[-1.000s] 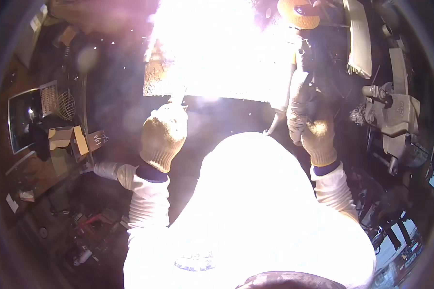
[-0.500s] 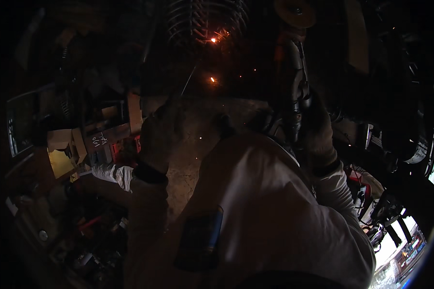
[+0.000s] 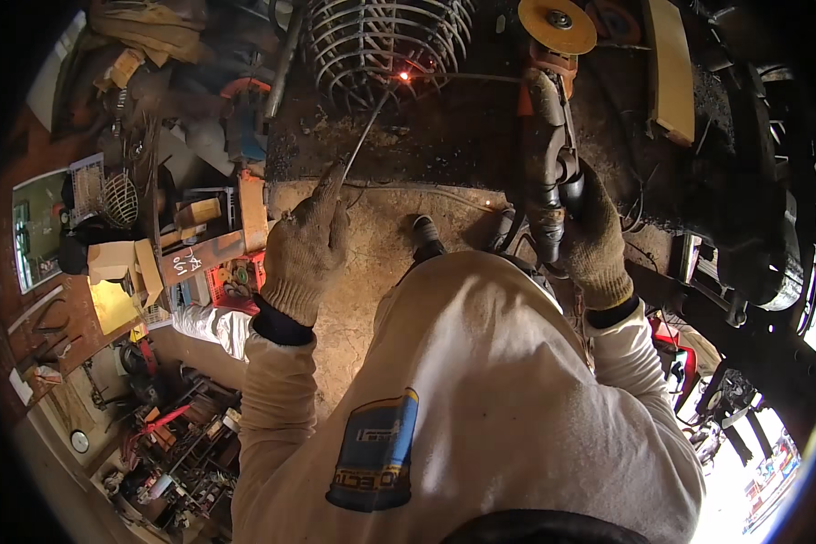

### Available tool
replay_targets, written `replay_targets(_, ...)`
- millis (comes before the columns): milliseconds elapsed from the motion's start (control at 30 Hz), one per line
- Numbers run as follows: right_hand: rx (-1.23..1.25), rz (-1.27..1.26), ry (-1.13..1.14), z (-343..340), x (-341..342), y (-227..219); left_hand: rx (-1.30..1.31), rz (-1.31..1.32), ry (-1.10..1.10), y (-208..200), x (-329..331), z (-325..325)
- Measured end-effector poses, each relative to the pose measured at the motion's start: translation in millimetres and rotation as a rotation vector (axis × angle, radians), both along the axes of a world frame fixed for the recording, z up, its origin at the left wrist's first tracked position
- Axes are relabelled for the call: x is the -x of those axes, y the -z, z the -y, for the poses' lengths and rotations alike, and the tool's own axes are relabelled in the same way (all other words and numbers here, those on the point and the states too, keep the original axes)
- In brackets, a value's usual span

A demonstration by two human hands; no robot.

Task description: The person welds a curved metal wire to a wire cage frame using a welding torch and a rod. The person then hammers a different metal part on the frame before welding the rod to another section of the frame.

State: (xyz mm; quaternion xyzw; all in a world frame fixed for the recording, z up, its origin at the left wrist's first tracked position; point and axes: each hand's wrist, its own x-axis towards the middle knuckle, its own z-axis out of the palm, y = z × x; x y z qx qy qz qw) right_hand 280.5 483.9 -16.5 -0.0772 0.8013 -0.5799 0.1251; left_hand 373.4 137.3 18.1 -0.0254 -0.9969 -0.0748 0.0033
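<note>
My left hand [image 3: 306, 249], in a knitted work glove, closes on a thin metal rod [image 3: 364, 141]. The rod slants up to the lower rim of a rounded cage of bent metal bars [image 3: 385, 41]. Close to the rod's far end, a small red-orange spot [image 3: 404, 76] glows on the cage. My right hand [image 3: 598, 240], gloved too, wraps the grey handle of what looks like a gas welding torch [image 3: 547, 195] with knobs. A thin tube [image 3: 485, 77] runs from the torch's side toward the glow.
An angle grinder with a yellow disc [image 3: 558, 25] lies on the dark bench [image 3: 480, 136], close to the torch. Right of it is a flat cardboard strip [image 3: 669, 72]. Open cardboard boxes [image 3: 122, 263] and a red crate [image 3: 236, 279] stand at left. Cables trail at right.
The view has gone from very dark to bright. Flying sparks and a second bright spot below the cage are gone; the glow is smaller. Both hands stay nearly in place.
</note>
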Motion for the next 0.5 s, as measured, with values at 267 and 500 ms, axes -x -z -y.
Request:
replay_targets(267, 0.134, 0.071, 0.048, -4, -3, 14, 0.0, 0.126, -0.097, -15, 8, -10)
replay_targets(500, 0.022, -0.231, -0.073, 0, 2, -9, 0.06, 0.112, 0.02, -25, 14, -14)
